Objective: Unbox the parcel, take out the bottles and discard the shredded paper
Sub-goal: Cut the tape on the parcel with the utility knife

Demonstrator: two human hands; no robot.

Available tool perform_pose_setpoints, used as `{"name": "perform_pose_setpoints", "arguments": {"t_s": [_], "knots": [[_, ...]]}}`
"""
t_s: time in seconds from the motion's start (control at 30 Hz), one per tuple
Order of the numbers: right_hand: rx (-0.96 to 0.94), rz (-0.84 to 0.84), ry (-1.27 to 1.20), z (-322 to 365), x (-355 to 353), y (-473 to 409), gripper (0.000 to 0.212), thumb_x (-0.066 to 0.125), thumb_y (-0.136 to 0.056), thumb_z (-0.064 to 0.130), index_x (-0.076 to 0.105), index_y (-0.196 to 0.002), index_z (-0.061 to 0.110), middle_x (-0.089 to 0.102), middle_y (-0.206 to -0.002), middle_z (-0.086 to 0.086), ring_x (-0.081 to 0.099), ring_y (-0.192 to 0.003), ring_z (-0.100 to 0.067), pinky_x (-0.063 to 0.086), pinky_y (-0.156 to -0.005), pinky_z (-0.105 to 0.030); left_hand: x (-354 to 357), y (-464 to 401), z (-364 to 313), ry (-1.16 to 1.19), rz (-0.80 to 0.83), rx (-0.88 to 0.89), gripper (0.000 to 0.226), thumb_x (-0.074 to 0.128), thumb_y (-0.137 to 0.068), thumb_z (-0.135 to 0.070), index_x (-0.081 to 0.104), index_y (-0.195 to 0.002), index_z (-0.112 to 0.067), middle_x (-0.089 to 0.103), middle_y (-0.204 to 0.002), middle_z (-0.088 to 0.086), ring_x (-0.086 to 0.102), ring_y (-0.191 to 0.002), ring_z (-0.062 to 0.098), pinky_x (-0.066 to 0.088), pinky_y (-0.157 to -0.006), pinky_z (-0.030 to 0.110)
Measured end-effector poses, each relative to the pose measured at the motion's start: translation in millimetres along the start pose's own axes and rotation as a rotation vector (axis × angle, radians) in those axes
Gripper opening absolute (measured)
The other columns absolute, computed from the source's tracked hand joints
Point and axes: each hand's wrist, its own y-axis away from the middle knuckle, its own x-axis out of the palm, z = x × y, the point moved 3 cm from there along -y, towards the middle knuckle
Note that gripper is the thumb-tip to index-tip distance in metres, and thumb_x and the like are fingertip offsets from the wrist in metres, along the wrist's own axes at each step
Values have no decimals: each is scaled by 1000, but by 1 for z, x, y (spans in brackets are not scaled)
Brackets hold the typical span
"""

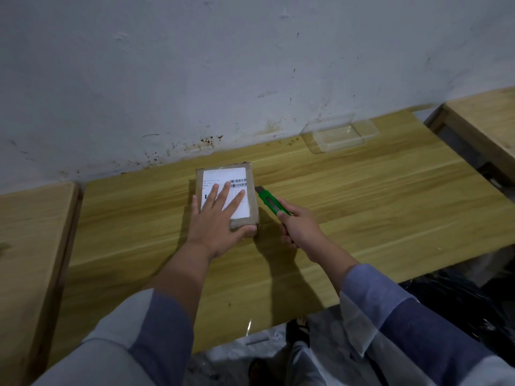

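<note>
Green cutter (269, 202) clenched in our right hand (299, 228); left hand (216, 218) flat, fingers straight, steadying sealed parcel (250, 174) for the cut.

White label (223, 190) on top of the parcel (253, 201) carries two barcodes at its right edge and some lines of small print, all too small and blurred to read, and the left hand (216, 221) covers part of it.
</note>
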Motion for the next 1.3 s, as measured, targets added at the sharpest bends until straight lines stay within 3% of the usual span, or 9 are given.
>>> {"name": "perform_pose_setpoints", "arguments": {"t_s": [0.13,0.27,0.43,0.6,0.73,1.03,1.3], "knots": [[-24,-10,19,-8,0,10,42,47,-97,17,49,-133,38,49,-69,8,44,-50,-13,37,-42,-23,1,-1,1,5,-14,4,98,4,-64,-90,-3,-149,-43,-10,-161,-6,-13,-148,18,-4,-116,57],[-39,6,61,-11,-3,18,42,46,-97,18,48,-133,40,47,-69,11,44,-51,-12,35,-38,-19,1,0,0,4,-12,-1,98,2,-63,-90,-3,-149,-43,-9,-161,-6,-13,-148,17,-4,-116,57],[-39,10,69,-15,-6,28,41,47,-96,19,50,-132,38,49,-59,2,42,-47,-13,32,-39,-23,1,0,-1,-1,-2,-4,99,2,-62,-89,-4,-149,-43,-10,-161,-6,-13,-148,18,-3,-117,57],[-9,37,45,-22,-9,39,42,46,-97,19,48,-133,39,46,-61,-1,40,-47,-13,30,-36,-22,-1,2,-4,-9,12,-9,94,14,-71,-88,-4,-150,-42,-11,-161,-5,-14,-148,18,-3,-117,57],[10,45,29,-27,-10,45,42,45,-97,19,47,-133,41,43,-60,-2,38,-45,-14,28,-35,-18,0,1,-3,-5,1,-6,98,9,-66,-92,-3,-149,-43,-10,-161,-6,-14,-148,18,-4,-117,56],[18,77,-16,-36,-14,61,41,45,-97,15,50,-131,38,42,-61,-3,35,-45,-14,27,-31,-14,0,2,-4,-4,-9,-14,89,24,-75,-84,-1,-150,-42,-8,-162,-5,-11,-148,18,-3,-117,56],[4,-14,-3,-30,-42,46,39,48,-95,21,52,-131,37,42,-59,-3,35,-44,-13,26,-36,-19,1,-8,-16,4,-6,-84,95,11,-68,-87,-3,-150,-42,-10,-161,-5,-13,-148,18,-3,-117,57]]}}
